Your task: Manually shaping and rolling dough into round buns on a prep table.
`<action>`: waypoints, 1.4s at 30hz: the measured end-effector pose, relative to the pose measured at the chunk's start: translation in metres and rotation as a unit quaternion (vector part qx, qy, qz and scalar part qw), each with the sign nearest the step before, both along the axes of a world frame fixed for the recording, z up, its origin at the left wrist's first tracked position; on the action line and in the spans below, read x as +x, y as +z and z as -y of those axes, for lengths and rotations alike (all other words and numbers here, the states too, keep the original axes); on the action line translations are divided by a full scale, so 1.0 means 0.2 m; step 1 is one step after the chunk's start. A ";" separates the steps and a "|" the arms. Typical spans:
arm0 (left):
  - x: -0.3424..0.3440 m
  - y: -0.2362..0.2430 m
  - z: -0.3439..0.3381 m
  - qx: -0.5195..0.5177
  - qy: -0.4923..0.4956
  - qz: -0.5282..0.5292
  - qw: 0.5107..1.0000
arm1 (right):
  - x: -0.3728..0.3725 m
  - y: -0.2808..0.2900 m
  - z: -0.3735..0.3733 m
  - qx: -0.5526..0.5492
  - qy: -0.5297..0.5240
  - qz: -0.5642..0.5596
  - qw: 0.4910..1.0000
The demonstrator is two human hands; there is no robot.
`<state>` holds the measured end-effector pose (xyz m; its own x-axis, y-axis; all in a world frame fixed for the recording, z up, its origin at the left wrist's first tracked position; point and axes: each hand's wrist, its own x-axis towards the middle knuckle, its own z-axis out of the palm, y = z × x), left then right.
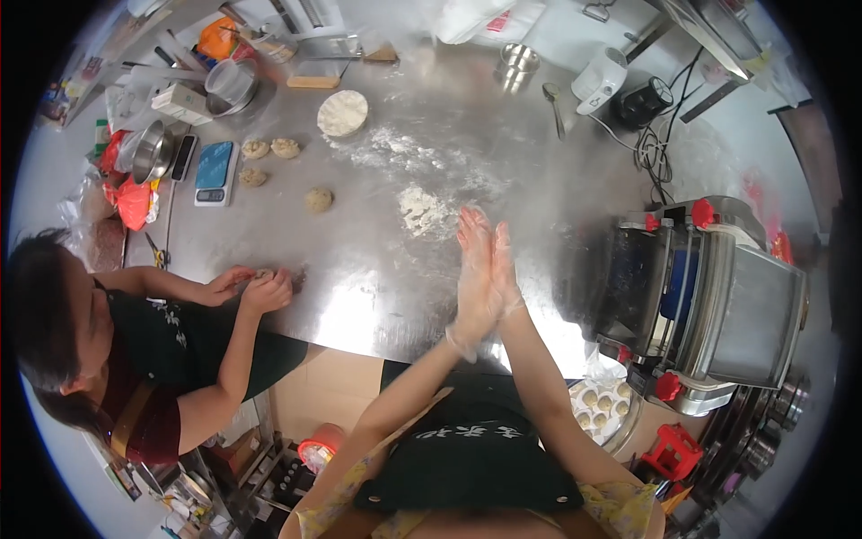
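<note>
My left hand (pixel 477 269) and my right hand (pixel 505 269) meet palm to palm above the steel table, fingers stretched out and pointing away from me. Both wear thin clear plastic gloves. Whether anything lies between the palms is hidden. Just beyond the fingertips, to the left, is a small heap of white flour (pixel 426 212), with more flour dusted behind it. Farther left sits a round speckled ball (pixel 319 199), like dough or filling. Several lumpy pieces (pixel 255 149) lie beside a digital scale (pixel 215 174). A bowl of flour (pixel 343 114) stands farther back.
At the left, a co-worker's hands (pixel 260 289) work a small piece at the table edge. A metal roller machine (pixel 700 305) with red knobs stands at right. A tray of small round pieces (pixel 600 409) is below it. A spoon (pixel 554 110) and metal cup (pixel 518 67) lie behind.
</note>
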<state>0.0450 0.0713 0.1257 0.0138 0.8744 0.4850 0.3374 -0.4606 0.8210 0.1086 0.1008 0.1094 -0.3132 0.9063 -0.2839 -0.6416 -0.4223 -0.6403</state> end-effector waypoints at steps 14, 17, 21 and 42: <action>-1.30 -0.41 -0.29 -0.263 0.469 -0.152 0.829 | 0.28 -0.03 0.35 -0.102 -0.017 0.244 0.964; -1.28 -0.36 -0.36 -0.306 0.433 -0.175 0.829 | 0.33 -0.09 0.46 -0.132 -0.011 0.237 0.963; -1.47 -0.49 -0.51 -0.211 0.487 -0.150 0.834 | 0.29 -0.07 0.58 -0.181 -0.015 0.297 0.937; -1.27 -0.20 -0.57 -0.259 0.043 0.226 0.938 | 0.13 -0.13 0.75 -0.191 -0.072 0.346 0.916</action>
